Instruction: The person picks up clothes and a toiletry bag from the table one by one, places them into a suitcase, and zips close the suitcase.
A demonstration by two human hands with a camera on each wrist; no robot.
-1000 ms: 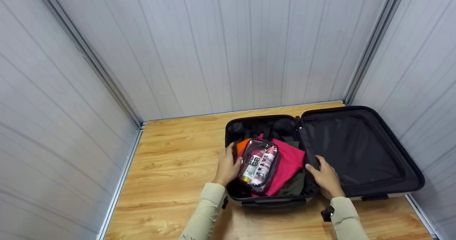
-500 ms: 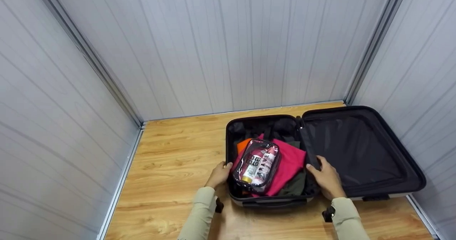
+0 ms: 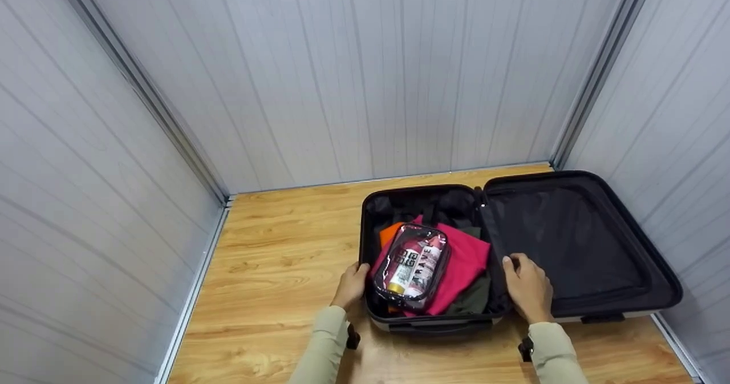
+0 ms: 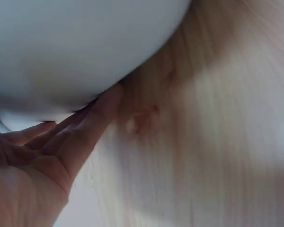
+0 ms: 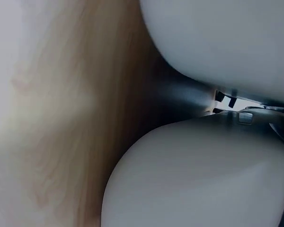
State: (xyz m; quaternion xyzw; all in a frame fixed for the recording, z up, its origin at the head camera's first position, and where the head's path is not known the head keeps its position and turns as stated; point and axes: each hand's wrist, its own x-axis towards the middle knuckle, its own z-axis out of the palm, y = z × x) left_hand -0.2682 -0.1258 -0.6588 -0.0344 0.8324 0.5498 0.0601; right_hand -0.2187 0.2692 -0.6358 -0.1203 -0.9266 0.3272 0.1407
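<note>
An open suitcase (image 3: 365, 213) lies on the floor, its black-lined lid (image 3: 570, 241) laid out to the right. In its base, a clear pouch (image 3: 412, 267) with bottles rests on pink cloth (image 3: 465, 253). Orange cloth (image 3: 388, 234) and dark green cloth (image 3: 473, 296) show beside it. My left hand (image 3: 349, 285) is at the base's left side; the left wrist view shows straight fingers touching the pale shell (image 4: 75, 52). My right hand (image 3: 530, 290) is over the hinge side, beside the lid, fingers bent. Whether it grips the edge is hidden, and the right wrist view shows only the two shells.
Wood-look floor (image 3: 279, 241) extends left of the suitcase. Pale panel walls stand at the left (image 3: 85, 201), back (image 3: 342, 87) and right (image 3: 678, 144). The lid's far right corner lies close to the right wall.
My left hand has moved off the pouch, out and down to the base's outer left side. My right hand has shifted slightly right, its thumb drawing back from the black divider edge.
</note>
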